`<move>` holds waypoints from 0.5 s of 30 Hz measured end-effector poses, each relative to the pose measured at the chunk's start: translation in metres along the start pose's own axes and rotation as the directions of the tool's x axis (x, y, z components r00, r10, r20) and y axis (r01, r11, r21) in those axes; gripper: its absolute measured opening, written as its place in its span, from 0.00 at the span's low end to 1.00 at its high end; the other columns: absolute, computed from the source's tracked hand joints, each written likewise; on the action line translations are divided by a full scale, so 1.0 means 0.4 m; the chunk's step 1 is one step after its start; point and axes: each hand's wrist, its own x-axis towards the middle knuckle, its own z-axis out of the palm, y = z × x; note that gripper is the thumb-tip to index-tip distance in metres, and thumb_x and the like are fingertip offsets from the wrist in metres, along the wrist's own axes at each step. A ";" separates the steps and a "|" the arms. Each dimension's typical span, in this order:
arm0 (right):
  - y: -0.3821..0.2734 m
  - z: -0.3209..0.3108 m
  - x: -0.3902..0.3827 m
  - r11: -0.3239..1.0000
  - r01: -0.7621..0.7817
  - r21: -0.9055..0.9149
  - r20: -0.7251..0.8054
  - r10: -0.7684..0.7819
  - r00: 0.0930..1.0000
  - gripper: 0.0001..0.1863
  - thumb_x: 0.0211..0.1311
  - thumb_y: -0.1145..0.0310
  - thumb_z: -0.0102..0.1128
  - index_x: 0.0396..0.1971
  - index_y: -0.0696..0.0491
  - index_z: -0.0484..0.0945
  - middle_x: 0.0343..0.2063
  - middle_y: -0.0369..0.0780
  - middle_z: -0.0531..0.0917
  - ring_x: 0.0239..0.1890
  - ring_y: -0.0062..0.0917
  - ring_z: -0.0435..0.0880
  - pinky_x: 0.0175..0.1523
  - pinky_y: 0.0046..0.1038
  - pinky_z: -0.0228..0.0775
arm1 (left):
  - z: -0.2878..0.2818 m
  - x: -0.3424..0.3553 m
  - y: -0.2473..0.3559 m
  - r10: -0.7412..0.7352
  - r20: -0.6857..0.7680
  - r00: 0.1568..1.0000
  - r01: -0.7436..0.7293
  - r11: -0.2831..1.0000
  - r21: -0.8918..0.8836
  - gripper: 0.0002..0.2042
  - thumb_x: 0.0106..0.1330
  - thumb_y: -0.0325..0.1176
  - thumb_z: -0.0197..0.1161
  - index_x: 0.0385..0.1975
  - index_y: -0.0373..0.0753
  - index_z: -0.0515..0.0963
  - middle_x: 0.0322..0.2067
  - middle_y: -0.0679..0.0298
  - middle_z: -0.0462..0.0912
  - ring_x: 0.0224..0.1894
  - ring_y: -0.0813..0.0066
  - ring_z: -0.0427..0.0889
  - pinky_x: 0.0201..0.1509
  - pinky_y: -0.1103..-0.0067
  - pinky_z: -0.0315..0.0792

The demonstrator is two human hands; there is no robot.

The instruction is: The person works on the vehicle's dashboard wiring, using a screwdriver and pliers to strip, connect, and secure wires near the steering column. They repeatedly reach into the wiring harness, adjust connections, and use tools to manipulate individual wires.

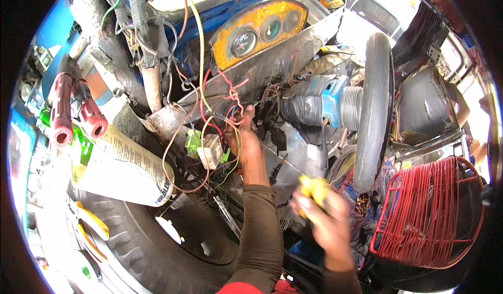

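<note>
Head view: yellow handle (314, 188), likely light and rigid, is clamped in fingers of right hand (330, 218); best gripped mid-length. Farther, wires (234, 91) below gauge panel (259, 32), likely limp, are reached by left hand (250, 145) (finger closure can't be told); insulation best pinched.

White container (123, 160) w/ rows of sm. dk print, too fine to read, & bold blue letters nr its lower R end; yellow dash panel (225, 53) w/ rough lettering nr top; dial (244, 42) w/ tiny markings, illegible.
</note>
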 end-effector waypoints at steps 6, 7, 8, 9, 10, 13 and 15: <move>0.151 0.073 0.340 0.967 -0.163 -0.197 -0.043 0.158 0.987 0.08 0.67 0.69 0.61 0.36 0.59 0.83 0.29 0.33 0.81 0.32 0.19 0.75 0.40 0.26 0.66 | -0.056 0.016 -0.044 -0.059 -0.144 0.988 0.128 0.836 0.533 0.27 0.63 0.48 0.72 0.54 0.32 0.82 0.51 0.58 0.83 0.50 0.62 0.78 0.60 0.69 0.67; 0.161 0.071 0.370 0.966 -0.197 -0.167 -0.019 0.197 0.980 0.09 0.66 0.69 0.62 0.38 0.60 0.83 0.30 0.34 0.83 0.34 0.20 0.77 0.42 0.27 0.67 | -0.064 0.015 -0.052 0.004 -0.112 0.994 0.062 0.814 0.578 0.28 0.63 0.49 0.73 0.54 0.31 0.82 0.51 0.58 0.83 0.50 0.64 0.78 0.61 0.70 0.68; 0.169 0.070 0.392 0.975 -0.158 -0.157 0.014 0.162 0.987 0.09 0.66 0.69 0.62 0.39 0.60 0.84 0.31 0.34 0.83 0.35 0.20 0.77 0.42 0.27 0.67 | -0.071 0.013 -0.061 -0.024 -0.108 0.994 0.076 0.858 0.509 0.29 0.63 0.50 0.73 0.53 0.29 0.83 0.52 0.59 0.83 0.50 0.66 0.77 0.61 0.71 0.68; 0.173 0.071 0.411 0.968 -0.181 -0.172 0.013 0.186 0.982 0.09 0.66 0.70 0.63 0.40 0.60 0.84 0.32 0.35 0.83 0.35 0.20 0.77 0.42 0.27 0.67 | -0.074 0.019 -0.067 -0.001 -0.098 0.995 0.047 0.880 0.473 0.28 0.64 0.49 0.72 0.53 0.29 0.82 0.52 0.59 0.83 0.49 0.66 0.78 0.60 0.71 0.69; 0.174 0.072 0.422 0.965 -0.187 -0.182 0.031 0.195 0.980 0.10 0.66 0.70 0.63 0.40 0.60 0.84 0.33 0.35 0.84 0.36 0.21 0.78 0.43 0.28 0.67 | -0.076 0.020 -0.074 0.007 -0.082 0.997 0.030 0.895 0.445 0.27 0.65 0.49 0.71 0.53 0.30 0.82 0.50 0.57 0.84 0.48 0.65 0.79 0.58 0.70 0.70; 0.167 0.090 0.447 0.963 -0.181 -0.202 0.003 0.185 0.983 0.12 0.66 0.68 0.64 0.43 0.61 0.84 0.36 0.37 0.85 0.37 0.22 0.78 0.45 0.28 0.68 | -0.073 0.022 -0.080 0.011 -0.067 0.998 0.022 0.880 0.474 0.26 0.70 0.53 0.63 0.54 0.35 0.81 0.45 0.50 0.86 0.44 0.56 0.83 0.49 0.65 0.72; 0.158 0.104 0.455 0.977 -0.145 -0.155 -0.022 0.143 0.989 0.17 0.65 0.63 0.66 0.40 0.64 0.82 0.30 0.41 0.84 0.33 0.26 0.75 0.41 0.33 0.68 | -0.065 0.014 -0.068 -0.025 -0.104 0.994 0.075 0.857 0.510 0.27 0.70 0.58 0.62 0.51 0.36 0.82 0.42 0.46 0.87 0.41 0.52 0.83 0.46 0.62 0.72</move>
